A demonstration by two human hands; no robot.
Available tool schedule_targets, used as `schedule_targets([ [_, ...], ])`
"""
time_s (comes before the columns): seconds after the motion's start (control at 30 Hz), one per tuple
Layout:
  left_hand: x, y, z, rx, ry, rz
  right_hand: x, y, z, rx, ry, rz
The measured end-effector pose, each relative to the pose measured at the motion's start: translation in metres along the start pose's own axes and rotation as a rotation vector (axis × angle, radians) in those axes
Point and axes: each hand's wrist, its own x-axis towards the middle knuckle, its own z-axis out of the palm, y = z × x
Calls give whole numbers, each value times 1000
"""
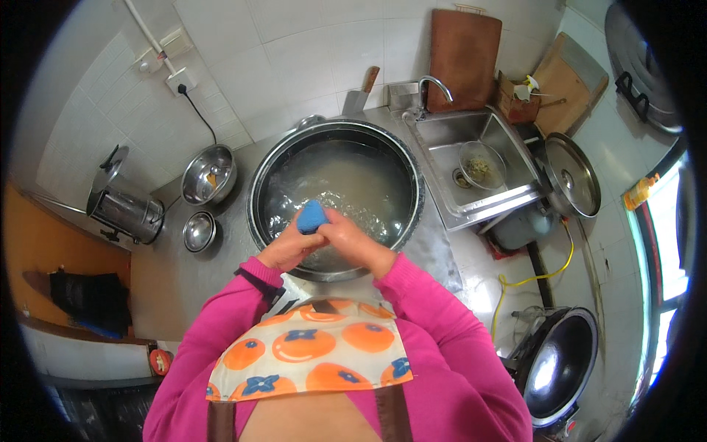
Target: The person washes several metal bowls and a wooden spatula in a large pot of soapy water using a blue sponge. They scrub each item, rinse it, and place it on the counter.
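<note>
Both my hands meet over a large round dark-rimmed basin of cloudy water. A blue sponge or folded cloth is squeezed between them, just above the water. My left hand grips it from the left and below. Around its right side close the fingers of my right hand. The water is rippled and splashed near the hands. What the palms hold underneath is hidden.
Left of the basin stand a steel bowl, smaller bowls and a steel urn. To the right, a sink holds a strainer with food scraps. A cleaver leans against the wall; a wok stands low right.
</note>
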Motion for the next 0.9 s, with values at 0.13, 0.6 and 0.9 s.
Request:
schedule_targets([
  [0.13,6,-5,-8,-43,70,-141,-8,-17,-3,-231,-115,64],
  [0.6,24,24,-20,178,-220,-560,-12,-5,-15,-1201,-127,-466],
  [0.9,35,3,-11,1021,-87,-402,13,38,-10,-1233,80,-552],
])
